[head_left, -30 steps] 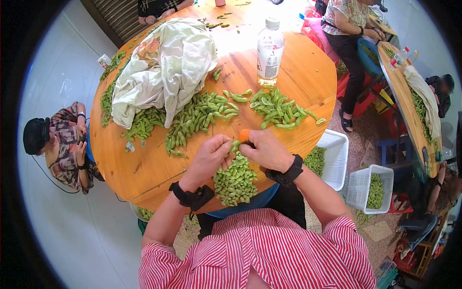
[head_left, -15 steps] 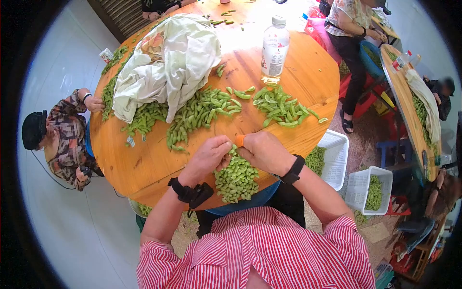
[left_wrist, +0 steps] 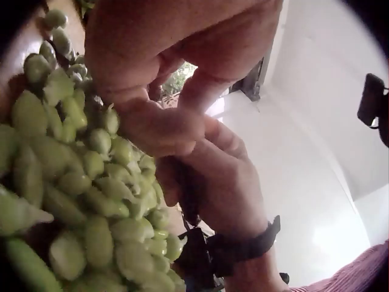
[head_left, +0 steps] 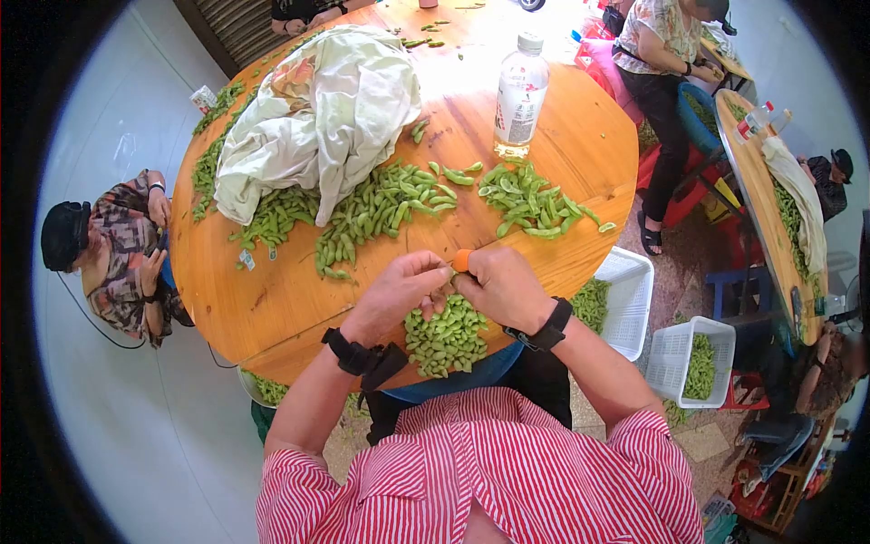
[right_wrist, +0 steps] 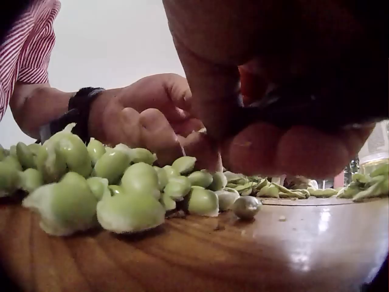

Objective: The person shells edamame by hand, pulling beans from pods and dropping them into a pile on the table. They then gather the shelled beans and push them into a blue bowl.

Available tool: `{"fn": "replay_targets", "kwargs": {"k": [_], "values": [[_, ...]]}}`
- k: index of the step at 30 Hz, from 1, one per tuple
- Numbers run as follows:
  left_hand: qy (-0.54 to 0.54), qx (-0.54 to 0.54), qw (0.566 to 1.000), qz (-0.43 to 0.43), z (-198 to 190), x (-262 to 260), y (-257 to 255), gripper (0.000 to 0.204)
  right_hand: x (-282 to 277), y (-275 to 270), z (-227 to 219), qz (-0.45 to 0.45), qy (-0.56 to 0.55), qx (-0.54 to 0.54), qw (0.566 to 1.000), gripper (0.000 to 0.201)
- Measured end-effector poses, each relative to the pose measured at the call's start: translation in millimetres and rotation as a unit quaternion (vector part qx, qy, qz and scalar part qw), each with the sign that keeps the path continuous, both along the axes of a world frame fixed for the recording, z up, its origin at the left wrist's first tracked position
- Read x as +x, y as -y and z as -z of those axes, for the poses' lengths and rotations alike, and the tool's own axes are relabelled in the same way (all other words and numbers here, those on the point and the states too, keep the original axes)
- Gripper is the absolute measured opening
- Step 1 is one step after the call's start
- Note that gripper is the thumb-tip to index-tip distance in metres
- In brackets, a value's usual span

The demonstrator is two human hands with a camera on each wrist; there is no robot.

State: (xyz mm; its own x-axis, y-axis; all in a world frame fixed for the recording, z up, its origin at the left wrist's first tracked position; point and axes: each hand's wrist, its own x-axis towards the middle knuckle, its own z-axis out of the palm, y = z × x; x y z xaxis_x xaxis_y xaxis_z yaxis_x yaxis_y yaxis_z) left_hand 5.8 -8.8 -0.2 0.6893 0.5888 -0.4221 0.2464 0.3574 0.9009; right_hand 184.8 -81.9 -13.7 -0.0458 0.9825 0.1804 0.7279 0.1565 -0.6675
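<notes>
At the middle of the head view, the left hand (head_left: 394,295) and right hand (head_left: 503,286) meet above a heap of shelled beans (head_left: 446,343), which lies at the near edge of the wooden table (head_left: 272,313). The left thumb and fingertips pinch a small pale-green piece (head_left: 452,272), mostly hidden where the hands meet. The right fingers curl round a dark object (right_wrist: 292,106), seen in the upper right of the right wrist view; I cannot tell what it is. An orange band (head_left: 463,260) sits on a right digit.

The likeliest trouble is spillage: the heap reaches the table's edge, so a wrist brushing it could push beans over, towards the blue basin (head_left: 494,368) partly hidden beneath. One loose bean (right_wrist: 247,207), low centre in the right wrist view, lies at the heap's fringe and could roll away. If the dark object has an edge, a slip with the fingertips this close might nick one. Squeezing too hard could crush a bean or shoot it sideways. Unshelled pods (head_left: 385,207), centre-left, and the pods at centre-right (head_left: 530,201) lie near each other; a careless sweep could mix them.
</notes>
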Motion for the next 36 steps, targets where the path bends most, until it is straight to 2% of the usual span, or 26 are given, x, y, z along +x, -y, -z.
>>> {"fn": "replay_targets", "kwargs": {"k": [8,11,13,14,16,19,22,24,29,32,34,36], "values": [[0.038,-0.046,0.998,-0.026,5,0,2,0.008,-5,5,-8,-0.014,0.079,0.025,0.996,0.019],[0.023,0.006,0.999,-0.033,9,3,6,0.011,-5,8,-12,-0.016,0.086,0.033,0.996,0.017],[-0.02,0.145,0.987,-0.067,11,4,10,0.018,-5,9,-13,-0.014,0.089,0.037,0.995,0.017],[-0.019,0.146,0.987,-0.067,11,2,11,0.018,-2,8,-11,-0.007,0.083,0.051,0.995,0.016],[-0.025,0.248,0.967,-0.058,12,-3,10,0.022,7,8,-8,0.004,0.079,0.067,0.995,0.016],[-0.003,0.243,0.968,-0.068,15,-13,13,0.018,21,8,-8,0.038,0.093,0.09,0.991,0.014],[-0.011,0.235,0.969,-0.069,11,-11,18,0.017,21,9,-12,0.046,0.101,0.062,0.992,0.014],[-0.017,0.228,0.971,-0.074,7,-4,23,0.019,12,12,-10,0.037,0.048,0.043,0.997,0.019],[-0.005,0.174,0.981,-0.085,12,2,27,0.022,-7,20,-1,0.033,0.029,0.032,0.999,0.018],[0.019,0.18,0.981,-0.074,21,1,26,0.022,-9,24,-4,0.03,0.027,0.041,0.998,0.016],[0.01,0.259,0.963,-0.077,23,1,26,0.021,-10,25,-6,0.025,0.032,0.043,0.998,0.016],[0.021,0.254,0.964,-0.074,22,-1,27,0.021,-9,25,-4,0.019,0.05,0.032,0.998,0.015]]}}
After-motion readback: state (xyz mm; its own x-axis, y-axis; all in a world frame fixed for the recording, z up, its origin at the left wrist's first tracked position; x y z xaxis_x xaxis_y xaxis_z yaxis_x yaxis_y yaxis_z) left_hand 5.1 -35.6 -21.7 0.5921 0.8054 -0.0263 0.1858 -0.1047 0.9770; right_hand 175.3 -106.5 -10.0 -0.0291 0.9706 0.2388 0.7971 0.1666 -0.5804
